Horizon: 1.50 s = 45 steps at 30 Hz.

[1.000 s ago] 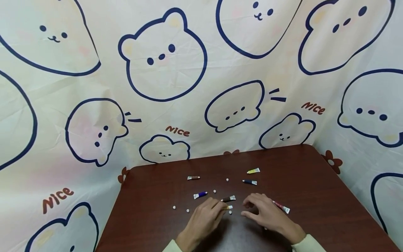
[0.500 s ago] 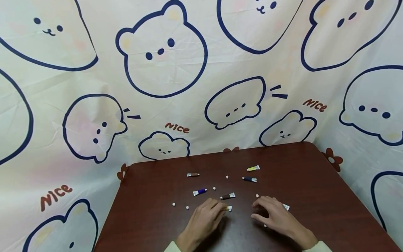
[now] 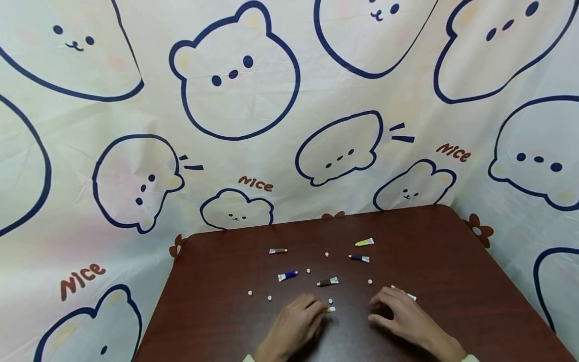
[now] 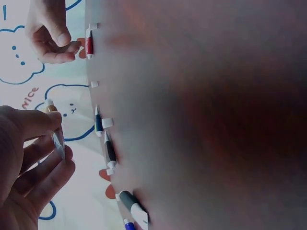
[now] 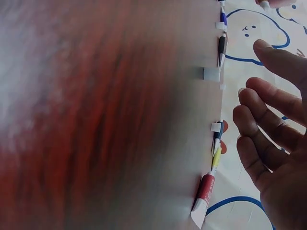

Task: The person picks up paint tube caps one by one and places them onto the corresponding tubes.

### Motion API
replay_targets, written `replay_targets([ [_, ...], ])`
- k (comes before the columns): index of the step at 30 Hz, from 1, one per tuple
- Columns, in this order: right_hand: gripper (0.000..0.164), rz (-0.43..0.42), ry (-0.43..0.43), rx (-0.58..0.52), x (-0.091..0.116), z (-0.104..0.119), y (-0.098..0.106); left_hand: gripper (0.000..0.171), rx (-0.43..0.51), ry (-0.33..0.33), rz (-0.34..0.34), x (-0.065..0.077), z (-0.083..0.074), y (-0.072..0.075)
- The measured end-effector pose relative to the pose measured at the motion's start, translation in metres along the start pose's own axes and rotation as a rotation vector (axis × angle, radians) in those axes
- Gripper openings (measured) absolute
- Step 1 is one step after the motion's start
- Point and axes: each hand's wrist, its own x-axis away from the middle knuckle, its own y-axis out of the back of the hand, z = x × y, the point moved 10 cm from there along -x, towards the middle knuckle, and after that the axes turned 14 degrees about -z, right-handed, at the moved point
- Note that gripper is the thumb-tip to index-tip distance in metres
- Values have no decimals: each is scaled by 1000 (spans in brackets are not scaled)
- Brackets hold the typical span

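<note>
My left hand (image 3: pixel 294 324) pinches a small ochre-yellow paint tube (image 4: pixel 57 136) between thumb and fingers; its silvery end sticks out to the right in the head view. A white cap (image 3: pixel 330 301) lies just beyond that tube. Over the table's right side, my right hand (image 3: pixel 404 317) holds nothing, its fingers loosely bent and apart in the right wrist view. Part of a red paint tube (image 5: pixel 206 188) shows behind it, mostly covered by the hand in the head view. Another white cap (image 3: pixel 370 282) sits beyond its fingertips. A dark brown tube (image 3: pixel 327 282) lies beyond the left hand.
Farther back on the brown table (image 3: pixel 203 322) lie a purple tube (image 3: pixel 287 276), a light brown tube (image 3: pixel 278 251), a navy tube (image 3: pixel 359 258) and a yellow tube (image 3: pixel 364 242). Several white caps are scattered among them. A bear-print cloth (image 3: pixel 280 166) hangs behind the table.
My right hand has moved right, away from the left, and a white cap shows beyond its fingers. My left hand has drawn slightly nearer me with the paint tube.
</note>
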Motion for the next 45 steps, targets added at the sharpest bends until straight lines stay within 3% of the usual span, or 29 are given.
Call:
replay_targets([
  [10, 31, -6, 21, 0, 4, 0, 3, 22, 21, 17, -15, 10, -6, 0],
  [23, 40, -6, 111, -45, 2, 4, 2, 23, 15, 2, 27, 17, -8, -4],
  [30, 37, 59, 72, -79, 6, -1, 0, 20, 22, 2, 45, 16, -10, -5],
  [38, 34, 25, 130, -78, 18, 1, 0, 23, 21, -35, 48, 21, -18, -8],
  [45, 30, 46, 131, -85, 23, 1, -3, 21, 46, -42, 79, 24, -21, -12],
])
